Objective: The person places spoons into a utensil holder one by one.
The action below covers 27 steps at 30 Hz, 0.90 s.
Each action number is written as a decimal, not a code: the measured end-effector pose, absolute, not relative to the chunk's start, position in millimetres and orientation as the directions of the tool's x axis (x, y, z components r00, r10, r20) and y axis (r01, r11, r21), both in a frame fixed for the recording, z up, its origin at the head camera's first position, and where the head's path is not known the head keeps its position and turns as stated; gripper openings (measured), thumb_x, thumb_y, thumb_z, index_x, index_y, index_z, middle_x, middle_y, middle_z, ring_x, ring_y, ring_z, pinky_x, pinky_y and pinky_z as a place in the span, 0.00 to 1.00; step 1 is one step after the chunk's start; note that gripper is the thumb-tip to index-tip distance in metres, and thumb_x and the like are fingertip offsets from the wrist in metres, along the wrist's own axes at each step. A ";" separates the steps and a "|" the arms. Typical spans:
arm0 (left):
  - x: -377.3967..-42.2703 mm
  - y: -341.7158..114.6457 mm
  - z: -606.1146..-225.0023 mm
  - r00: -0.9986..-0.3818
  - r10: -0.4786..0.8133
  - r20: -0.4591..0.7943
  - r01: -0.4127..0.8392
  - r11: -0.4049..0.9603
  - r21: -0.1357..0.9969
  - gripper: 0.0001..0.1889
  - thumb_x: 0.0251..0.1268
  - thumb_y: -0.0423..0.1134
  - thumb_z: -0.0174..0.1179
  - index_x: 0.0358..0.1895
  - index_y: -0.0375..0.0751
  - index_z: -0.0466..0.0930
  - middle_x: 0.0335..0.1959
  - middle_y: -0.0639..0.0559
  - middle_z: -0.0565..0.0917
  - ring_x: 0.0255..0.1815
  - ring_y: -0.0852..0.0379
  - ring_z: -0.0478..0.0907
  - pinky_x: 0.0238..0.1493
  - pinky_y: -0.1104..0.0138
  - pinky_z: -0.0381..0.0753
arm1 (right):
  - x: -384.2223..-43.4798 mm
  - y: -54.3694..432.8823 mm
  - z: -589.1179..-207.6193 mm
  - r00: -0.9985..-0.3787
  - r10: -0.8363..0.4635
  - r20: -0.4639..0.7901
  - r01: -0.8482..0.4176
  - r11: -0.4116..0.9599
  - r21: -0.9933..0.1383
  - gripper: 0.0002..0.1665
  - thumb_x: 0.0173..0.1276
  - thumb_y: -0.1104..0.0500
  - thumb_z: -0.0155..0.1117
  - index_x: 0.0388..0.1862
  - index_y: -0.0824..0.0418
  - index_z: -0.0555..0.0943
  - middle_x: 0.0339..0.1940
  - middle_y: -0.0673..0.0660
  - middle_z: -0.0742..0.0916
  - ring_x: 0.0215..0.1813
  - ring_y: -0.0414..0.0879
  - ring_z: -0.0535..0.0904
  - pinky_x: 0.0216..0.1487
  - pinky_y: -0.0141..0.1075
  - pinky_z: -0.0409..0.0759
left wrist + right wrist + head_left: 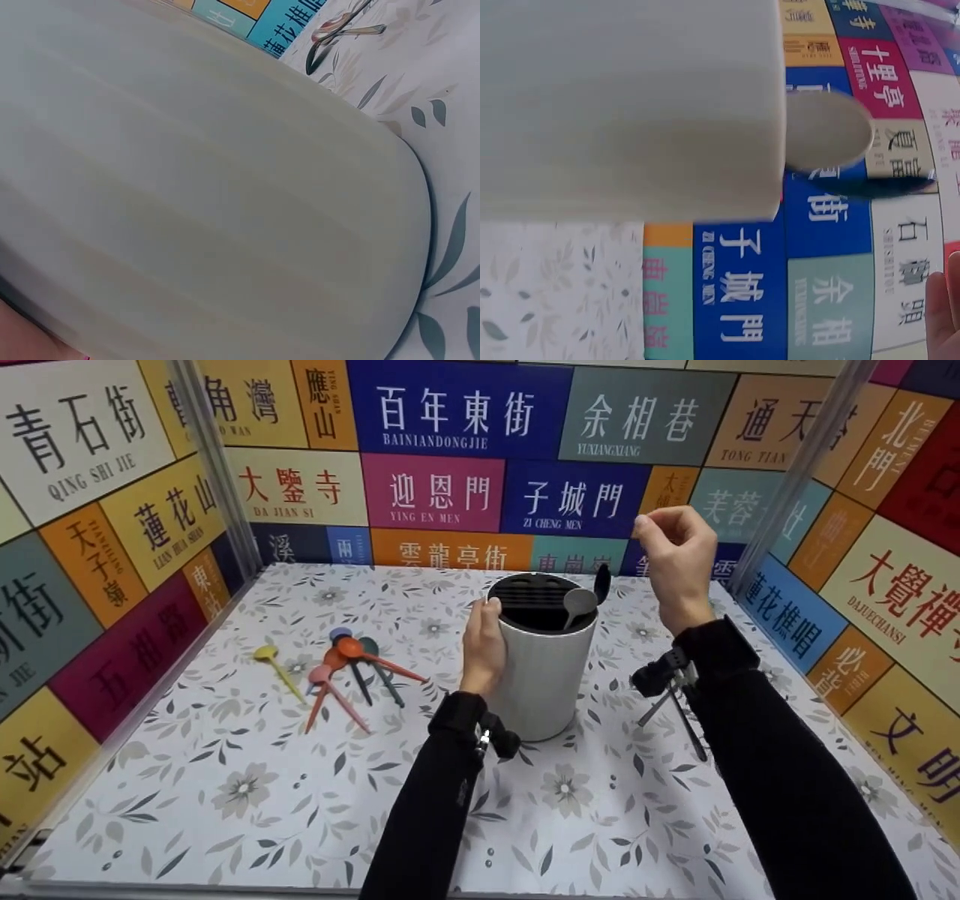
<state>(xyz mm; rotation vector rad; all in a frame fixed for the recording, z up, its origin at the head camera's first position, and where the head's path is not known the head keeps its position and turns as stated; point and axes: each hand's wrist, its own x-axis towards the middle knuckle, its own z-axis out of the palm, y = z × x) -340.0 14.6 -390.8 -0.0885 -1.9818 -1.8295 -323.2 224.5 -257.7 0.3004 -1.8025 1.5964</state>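
A white ribbed utensil holder [541, 682] with a black slotted top stands upright on the table. My left hand [482, 649] grips its left side, fingertips up at the rim. Inside it leans a grey spoon [580, 603], bowl upward, and a dark spoon [602, 583] sticks up at the right of the rim. My right hand [681, 559] is raised to the right above the holder, fingers curled and thumb meeting the index finger, with nothing visible between them. The holder's wall [225, 180] fills most of the left wrist view. Right-hand fingertips [941, 307] show at the right wrist view's edge.
Several coloured spoons lie left of the holder, among them a yellow spoon [266, 654], an orange spoon [351, 648] and a pink spoon [320, 675]. Metal cutlery [345, 31] lies to the right, partly behind the right wrist camera in the head view. Sign-printed walls [462, 409] enclose the table.
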 end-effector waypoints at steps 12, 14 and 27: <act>-340.0 13.3 -389.6 -0.907 -0.248 0.340 0.318 0.124 0.940 0.31 0.75 0.56 0.37 0.64 0.37 0.77 0.68 0.40 0.79 0.70 0.44 0.73 0.72 0.55 0.68 | -327.1 291.8 -307.8 -0.919 0.141 0.368 -0.230 0.565 -0.792 0.24 0.79 0.50 0.61 0.63 0.65 0.75 0.53 0.57 0.80 0.51 0.46 0.76 0.54 0.41 0.73; -340.3 13.3 -389.7 -0.907 -0.247 0.341 0.318 0.127 0.939 0.31 0.75 0.56 0.37 0.64 0.38 0.77 0.68 0.40 0.79 0.70 0.44 0.73 0.71 0.54 0.69 | -326.9 302.2 -318.6 -0.937 0.136 0.323 -0.184 0.592 -0.784 0.28 0.79 0.48 0.59 0.67 0.66 0.73 0.59 0.63 0.79 0.57 0.53 0.76 0.58 0.46 0.72; -339.1 14.2 -388.7 -0.903 -0.244 0.354 0.338 0.107 0.935 0.29 0.76 0.55 0.38 0.62 0.36 0.78 0.64 0.40 0.80 0.68 0.44 0.75 0.70 0.55 0.70 | -328.0 351.8 -369.8 -0.978 0.094 0.188 -0.028 0.831 -0.556 0.31 0.72 0.52 0.57 0.61 0.76 0.73 0.53 0.77 0.80 0.52 0.70 0.77 0.53 0.61 0.73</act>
